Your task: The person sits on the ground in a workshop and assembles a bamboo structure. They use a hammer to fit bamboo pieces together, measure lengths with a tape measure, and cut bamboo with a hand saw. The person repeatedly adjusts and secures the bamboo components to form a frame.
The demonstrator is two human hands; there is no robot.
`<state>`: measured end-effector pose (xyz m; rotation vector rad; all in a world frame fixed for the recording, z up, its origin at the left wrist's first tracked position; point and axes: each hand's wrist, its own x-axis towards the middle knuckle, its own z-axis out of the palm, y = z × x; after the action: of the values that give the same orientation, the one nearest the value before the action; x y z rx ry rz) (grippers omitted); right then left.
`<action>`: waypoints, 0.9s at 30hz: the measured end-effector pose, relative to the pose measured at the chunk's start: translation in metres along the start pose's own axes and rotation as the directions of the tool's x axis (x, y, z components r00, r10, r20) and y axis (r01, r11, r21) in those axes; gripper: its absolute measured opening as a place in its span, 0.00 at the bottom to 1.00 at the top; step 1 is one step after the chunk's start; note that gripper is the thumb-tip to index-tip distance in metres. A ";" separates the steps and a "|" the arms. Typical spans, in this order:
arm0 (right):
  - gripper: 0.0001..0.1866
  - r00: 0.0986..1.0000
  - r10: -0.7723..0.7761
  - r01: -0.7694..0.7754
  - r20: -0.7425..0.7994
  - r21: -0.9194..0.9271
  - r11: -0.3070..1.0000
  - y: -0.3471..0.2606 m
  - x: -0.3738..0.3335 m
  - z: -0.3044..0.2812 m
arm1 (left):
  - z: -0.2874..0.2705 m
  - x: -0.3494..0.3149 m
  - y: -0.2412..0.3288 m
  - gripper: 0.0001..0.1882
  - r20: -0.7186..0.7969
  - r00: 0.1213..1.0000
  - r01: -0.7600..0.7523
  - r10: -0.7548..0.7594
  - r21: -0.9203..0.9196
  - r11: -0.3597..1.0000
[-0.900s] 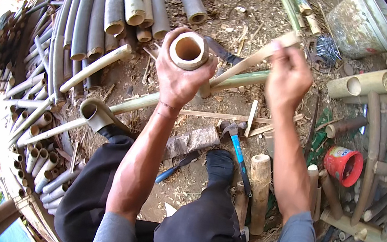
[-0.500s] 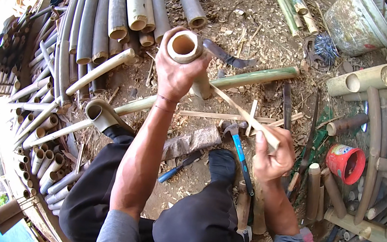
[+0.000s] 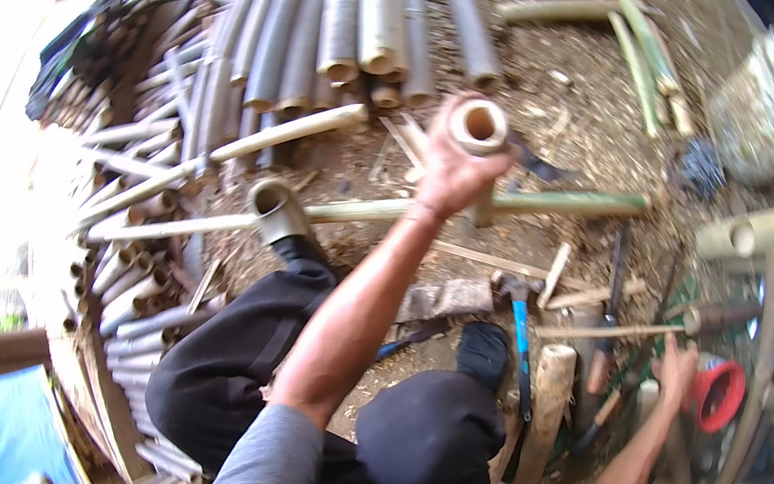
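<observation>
So the left hand [image 3: 455,167] is wrapped tight around a bamboo tube [image 3: 476,145], with the tube's round open end facing up at the camera. A bit of it shows below the hand, right by a long greenish pole [image 3: 570,204] lying across the ground; can't tell if those two actually touch.

The right hand [image 3: 677,369] is way off to the right, next to a red bucket [image 3: 735,401] tipped toward the camera. A thin pale strip [image 3: 608,331] has one end right at its fingertips and the other pointing left. It's kinda blurry there, so I can't tell if the fingers are pinching it or just touching.

Between the arms there's a blue-handled hammer [image 3: 520,324], with a stubby bamboo log [image 3: 543,424] just to its right and a rough wood block [image 3: 447,299] on its left. Up top, a row of grey-brown bamboo poles [image 3: 308,27] lies side by side on chip-covered dirt.
</observation>
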<state>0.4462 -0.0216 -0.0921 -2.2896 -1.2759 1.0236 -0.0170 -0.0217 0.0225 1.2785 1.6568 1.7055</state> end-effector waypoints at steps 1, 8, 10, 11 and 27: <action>0.25 0.997 -0.061 0.066 0.043 -0.142 0.988 -0.019 0.002 0.002 | 0.002 0.001 0.012 0.31 -0.015 0.998 0.057 -0.056 0.097 0.994; 0.47 0.441 -0.805 0.805 0.397 -0.571 0.159 -0.126 -0.023 0.116 | 0.001 -0.034 0.011 0.41 -0.012 0.993 0.115 -0.116 0.297 0.948; 0.46 0.330 -0.822 0.843 0.464 -0.537 0.035 -0.130 0.016 0.154 | -0.006 -0.038 0.006 0.54 -0.026 0.993 0.112 -0.113 0.468 0.877; 0.44 0.292 -0.827 0.868 0.480 -0.496 0.018 -0.124 0.034 0.171 | -0.007 -0.052 -0.019 0.61 -0.087 0.996 0.063 -0.015 0.585 0.809; 0.31 0.155 -0.772 0.977 0.617 -0.214 0.025 -0.105 -0.003 0.024 | -0.192 -0.091 -0.013 0.11 0.515 0.591 -0.218 -0.620 0.843 0.492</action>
<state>0.3650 0.0321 -0.0461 -0.8298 -2.9564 0.4528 -0.1372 -0.1974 0.0104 1.7094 1.9158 -0.1572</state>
